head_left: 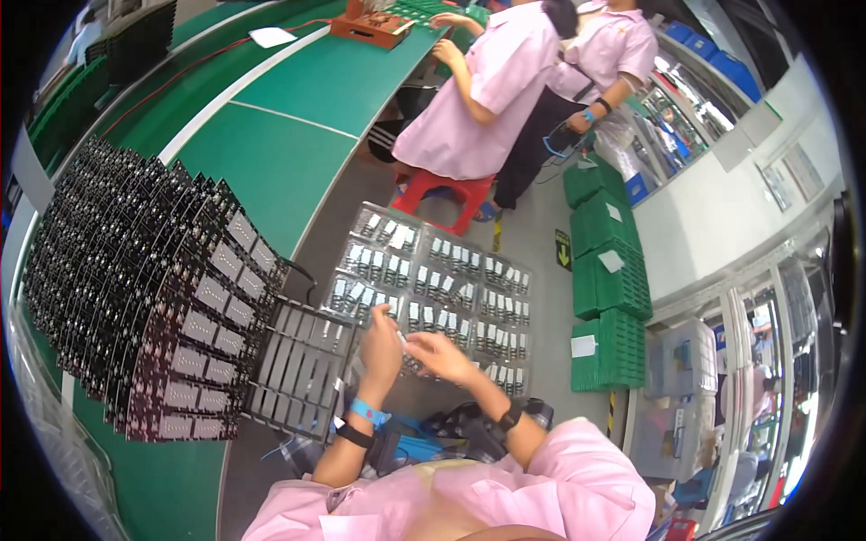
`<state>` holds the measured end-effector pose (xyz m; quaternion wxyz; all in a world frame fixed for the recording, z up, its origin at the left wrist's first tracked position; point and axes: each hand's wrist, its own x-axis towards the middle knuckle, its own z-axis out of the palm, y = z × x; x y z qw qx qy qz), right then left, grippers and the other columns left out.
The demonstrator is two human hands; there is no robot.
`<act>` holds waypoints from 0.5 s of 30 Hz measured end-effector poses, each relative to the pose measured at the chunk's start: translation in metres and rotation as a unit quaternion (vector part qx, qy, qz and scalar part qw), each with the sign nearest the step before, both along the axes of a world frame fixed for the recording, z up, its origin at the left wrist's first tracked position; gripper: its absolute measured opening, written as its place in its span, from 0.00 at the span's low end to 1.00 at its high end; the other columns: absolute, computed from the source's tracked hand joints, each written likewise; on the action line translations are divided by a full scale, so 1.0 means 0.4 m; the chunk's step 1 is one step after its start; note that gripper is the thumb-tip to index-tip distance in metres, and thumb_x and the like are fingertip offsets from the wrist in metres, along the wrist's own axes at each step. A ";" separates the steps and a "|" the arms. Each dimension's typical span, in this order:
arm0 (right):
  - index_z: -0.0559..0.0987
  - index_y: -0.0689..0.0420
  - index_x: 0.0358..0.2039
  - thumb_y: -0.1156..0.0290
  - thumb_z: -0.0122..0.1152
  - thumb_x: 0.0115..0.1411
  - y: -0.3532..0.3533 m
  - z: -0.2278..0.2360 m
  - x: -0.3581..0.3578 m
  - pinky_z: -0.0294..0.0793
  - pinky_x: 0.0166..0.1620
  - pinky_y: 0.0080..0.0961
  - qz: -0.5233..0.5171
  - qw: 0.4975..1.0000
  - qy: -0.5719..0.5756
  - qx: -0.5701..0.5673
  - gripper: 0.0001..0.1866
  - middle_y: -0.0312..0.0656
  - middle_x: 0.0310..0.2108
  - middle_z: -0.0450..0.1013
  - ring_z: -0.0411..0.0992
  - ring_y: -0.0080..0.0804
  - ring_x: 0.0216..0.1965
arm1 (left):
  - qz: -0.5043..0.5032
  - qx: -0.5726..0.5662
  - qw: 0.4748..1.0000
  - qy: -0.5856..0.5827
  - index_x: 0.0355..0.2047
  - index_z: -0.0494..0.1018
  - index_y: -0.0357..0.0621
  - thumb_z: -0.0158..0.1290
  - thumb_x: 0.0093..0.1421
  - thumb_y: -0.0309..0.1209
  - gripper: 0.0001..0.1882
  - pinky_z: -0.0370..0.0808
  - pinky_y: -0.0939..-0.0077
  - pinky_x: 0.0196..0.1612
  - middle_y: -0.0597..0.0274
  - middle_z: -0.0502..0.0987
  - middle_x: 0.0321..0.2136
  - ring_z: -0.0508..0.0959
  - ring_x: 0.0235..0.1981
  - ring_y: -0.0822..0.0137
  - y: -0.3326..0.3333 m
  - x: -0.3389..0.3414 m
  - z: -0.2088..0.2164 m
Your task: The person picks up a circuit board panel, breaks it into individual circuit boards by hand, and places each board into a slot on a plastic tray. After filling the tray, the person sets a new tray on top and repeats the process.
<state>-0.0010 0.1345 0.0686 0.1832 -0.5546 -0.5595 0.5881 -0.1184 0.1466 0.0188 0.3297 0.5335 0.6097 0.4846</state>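
My left hand (381, 350) and my right hand (442, 358) meet over a clear plastic tray (422, 272) of small metallic parts set in rows. Both sets of fingers are pinched together. A small pale piece (401, 336) shows between the fingertips, too small to name. Just left of my left hand, a black slotted frame (296, 371) holds several grey strips. Beyond it, a large stack of black circuit boards (108, 261) with pale rectangular patches stands on the green bench (271, 117).
Two people in pink work at the far side, one on a red stool (431, 200). Green crates (606, 279) are stacked on the floor to the right, near shelving and a clear plastic bin (683, 361). A brown wooden box (370, 30) sits at the bench's far end.
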 end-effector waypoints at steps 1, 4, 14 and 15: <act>0.72 0.65 0.23 0.62 0.47 0.54 -0.038 -0.007 0.001 0.64 0.23 0.20 -0.061 0.993 -0.020 0.102 0.16 0.37 0.17 0.68 0.65 0.20 0.19 | -0.016 -0.013 1.000 0.015 0.31 0.61 0.38 0.35 0.56 0.28 0.07 0.65 0.67 0.25 0.56 0.68 0.18 0.71 0.23 0.57 -0.013 0.015 0.010; 0.71 0.65 0.26 0.65 0.48 0.53 -0.105 -0.039 0.020 0.63 0.22 0.20 -0.130 0.963 -0.059 0.226 0.13 0.39 0.16 0.67 0.64 0.21 0.18 | -0.094 0.065 0.991 0.064 0.36 0.58 0.40 0.36 0.55 0.27 0.09 0.66 0.62 0.27 0.53 0.70 0.26 0.71 0.26 0.51 -0.065 0.061 0.032; 0.68 0.63 0.21 0.67 0.41 0.55 -0.184 -0.055 0.030 0.63 0.23 0.34 -0.211 0.864 -0.277 0.364 0.13 0.52 0.17 0.67 0.67 0.46 0.19 | -0.122 0.103 0.953 0.257 0.13 0.69 0.44 0.39 0.55 0.37 0.18 0.64 0.65 0.15 0.54 0.68 0.10 0.70 0.12 0.55 -0.132 0.081 0.043; 0.68 0.63 0.21 0.67 0.41 0.55 -0.180 -0.049 0.023 0.63 0.23 0.34 -0.207 0.865 -0.277 0.365 0.13 0.52 0.17 0.67 0.67 0.46 0.19 | -0.099 0.117 0.954 0.257 0.11 0.68 0.44 0.39 0.55 0.38 0.20 0.64 0.65 0.15 0.53 0.67 0.09 0.69 0.11 0.55 -0.134 0.081 0.044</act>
